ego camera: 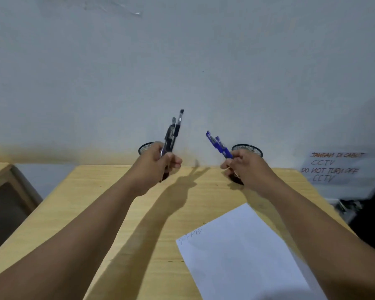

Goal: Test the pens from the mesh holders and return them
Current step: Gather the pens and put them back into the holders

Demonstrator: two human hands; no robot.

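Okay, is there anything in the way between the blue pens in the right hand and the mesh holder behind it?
Nothing visible. The right hand grips the blue pens just in front of the right mesh holder, whose open rim shows behind the knuckles. No other thing stands in that gap.

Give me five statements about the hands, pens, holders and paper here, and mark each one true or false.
1. The left hand grips a bunch of black pens. True.
2. The right hand is empty. False: it holds blue pens.
3. Two mesh holders stand at the back edge of the table, by the wall. True: the left holder and the right holder.
4. The sheet of paper is blank. False: there are small scribbles near its upper left corner.
5. The blue pens already stand in the right holder. False: they are in the right hand, in front of the holder.
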